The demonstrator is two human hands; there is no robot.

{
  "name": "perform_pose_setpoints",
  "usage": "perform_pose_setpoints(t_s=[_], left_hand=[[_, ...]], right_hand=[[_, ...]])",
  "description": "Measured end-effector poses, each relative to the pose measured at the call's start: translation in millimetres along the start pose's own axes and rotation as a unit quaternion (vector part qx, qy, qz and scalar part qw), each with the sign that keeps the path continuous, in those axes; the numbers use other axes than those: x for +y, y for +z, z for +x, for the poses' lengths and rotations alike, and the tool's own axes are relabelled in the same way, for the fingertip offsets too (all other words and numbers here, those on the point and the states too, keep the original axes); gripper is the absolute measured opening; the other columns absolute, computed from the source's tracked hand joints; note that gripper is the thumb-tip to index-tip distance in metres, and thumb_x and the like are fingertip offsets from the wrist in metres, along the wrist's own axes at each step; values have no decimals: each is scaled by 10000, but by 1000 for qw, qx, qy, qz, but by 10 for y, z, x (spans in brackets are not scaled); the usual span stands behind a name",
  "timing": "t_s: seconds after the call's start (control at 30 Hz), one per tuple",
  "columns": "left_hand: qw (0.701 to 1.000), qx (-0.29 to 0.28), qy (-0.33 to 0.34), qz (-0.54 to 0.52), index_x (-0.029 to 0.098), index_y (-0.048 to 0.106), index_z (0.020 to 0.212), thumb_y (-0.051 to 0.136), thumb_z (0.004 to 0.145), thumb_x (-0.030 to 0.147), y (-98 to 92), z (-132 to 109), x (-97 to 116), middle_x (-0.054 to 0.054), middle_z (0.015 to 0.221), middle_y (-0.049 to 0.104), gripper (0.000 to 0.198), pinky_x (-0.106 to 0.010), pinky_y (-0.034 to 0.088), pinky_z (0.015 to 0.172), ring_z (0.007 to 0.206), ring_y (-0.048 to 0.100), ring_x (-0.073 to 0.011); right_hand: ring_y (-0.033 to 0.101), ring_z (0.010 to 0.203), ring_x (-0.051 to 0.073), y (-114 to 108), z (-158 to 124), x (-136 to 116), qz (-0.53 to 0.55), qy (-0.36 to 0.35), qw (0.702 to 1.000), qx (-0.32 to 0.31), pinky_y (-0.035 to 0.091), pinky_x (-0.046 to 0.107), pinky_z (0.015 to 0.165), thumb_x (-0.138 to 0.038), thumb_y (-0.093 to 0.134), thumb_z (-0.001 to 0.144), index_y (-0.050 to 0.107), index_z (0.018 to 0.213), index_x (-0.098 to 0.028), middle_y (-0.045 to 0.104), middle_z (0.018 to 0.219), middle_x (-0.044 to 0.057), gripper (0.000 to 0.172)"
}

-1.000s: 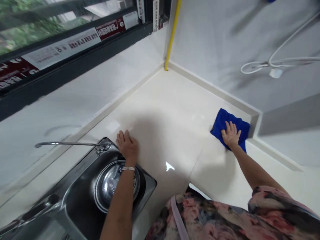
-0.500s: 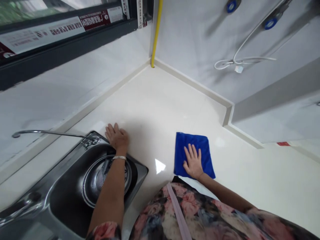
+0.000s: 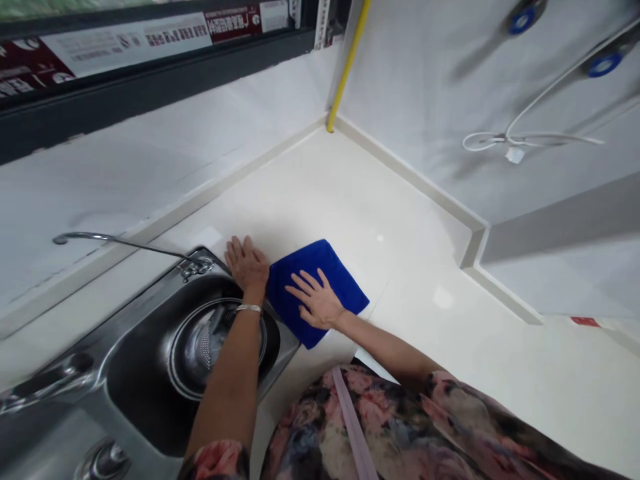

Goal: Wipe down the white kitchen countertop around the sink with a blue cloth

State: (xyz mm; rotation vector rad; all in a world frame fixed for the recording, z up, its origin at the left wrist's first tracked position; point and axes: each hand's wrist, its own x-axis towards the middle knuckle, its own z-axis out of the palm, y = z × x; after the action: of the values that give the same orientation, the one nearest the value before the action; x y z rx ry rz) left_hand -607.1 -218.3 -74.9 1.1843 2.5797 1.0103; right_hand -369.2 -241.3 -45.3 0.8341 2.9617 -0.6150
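Cloth (image 3: 336, 277), blue and spread flat, now lies just right of the sink (image 3: 145, 393), its near-left edge close along the metal rim; half a second ago it lay farther right, well apart from the left hand (image 3: 247, 267). The right hand (image 3: 320, 303) has come left with it, while the left hand stays in much the same spot by the sink's far-right corner.

The right hand rests palm down on the cloth, fingers spread and pointing left and far, its forearm slanting in from the near right. The left hand is also palm down, fingers somewhat apart, on the tabletop (image 3: 410, 220), its forearm passing over the sink, a bracelet (image 3: 249, 307) at the wrist. The cloth's left corner reaches the side of this hand; whether they touch I cannot tell.

The tabletop is pale and glossy, with a raised edging (image 3: 405, 170) along the walls. A tap (image 3: 199, 265) stands at the sink's far edge, and a round metal vessel (image 3: 183, 360) sits inside. A yellow pipe (image 3: 349, 63) meets the far corner, a dark window frame (image 3: 150, 87) runs at far left, and a white cable (image 3: 507, 139) hangs at right
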Motion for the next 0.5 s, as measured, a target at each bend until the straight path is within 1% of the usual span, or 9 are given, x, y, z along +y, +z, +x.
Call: perform_pose_setpoints(t_s=[0.07,0.17,0.3,0.5], left_hand=[[1000,-1,-7,1,80,592,1500,407,1015,244,-12,1,-6,-216,1711,415,544,-605,180,1365,1655,270,-334],[1000,3,-9,4,98,609,1489,400,1030,252,-15,-3,-21,-198,1698,447,528,-594,200,1363,1644,303,-325],[1000,11,-7,13,108,604,1497,403,1047,268,-9,-16,-26,-182,1699,452,518,-583,197,1365,1646,299,-322],[999,-5,-15,30,110,603,1507,395,1052,244,-35,-21,-27,-190,1703,441,518,-591,198,1365,1646,297,-326]], right_hand=[[192,1677,315,-53,261,82,7,-2,1000,9,54,673,1355,-373,482,1043,420,1670,-293,289,1793,68,635],[202,1672,307,-144,594,267,6,4,1000,22,48,657,1357,-385,484,1055,429,1663,-291,303,1789,64,618],[199,1672,307,-277,986,554,-5,23,999,42,49,656,1356,-387,478,1065,411,1672,-267,292,1793,75,622],[233,1660,305,-481,1536,1036,0,55,995,84,51,663,1356,-367,463,1066,440,1650,-233,326,1779,83,600]])
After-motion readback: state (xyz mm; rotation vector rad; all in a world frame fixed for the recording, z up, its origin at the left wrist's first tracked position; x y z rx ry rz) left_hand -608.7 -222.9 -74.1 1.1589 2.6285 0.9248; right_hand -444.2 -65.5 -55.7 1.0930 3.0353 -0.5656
